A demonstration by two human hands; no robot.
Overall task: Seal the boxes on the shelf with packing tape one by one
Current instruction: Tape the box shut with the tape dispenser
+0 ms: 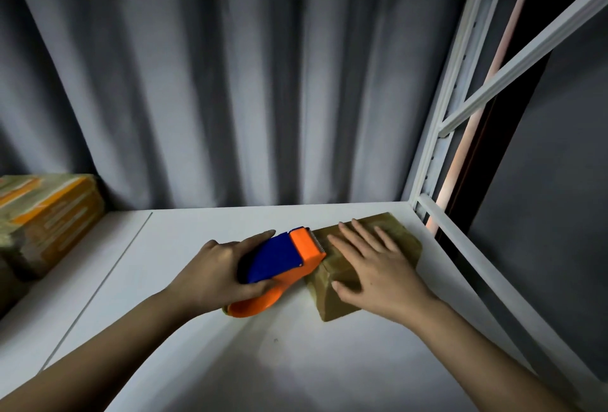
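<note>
— Cardboard box (pixel 345 283) on the white shelf (pixel 197 362): we press it under our flat, spread right hand (pixel 378 263).

— And our left hand (pixel 217 270) grips the orange-blue tape dispenser (pixel 283 263), its toothed edge touching the box just left of the right hand.

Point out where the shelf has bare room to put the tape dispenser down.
Bare white shelf lies between the stacked boxes at left and the left hand; more along the near edge. Crowded around the small box by the right post.

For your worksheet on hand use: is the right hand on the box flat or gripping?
Flat: the right hand lies spread on the box.
</note>
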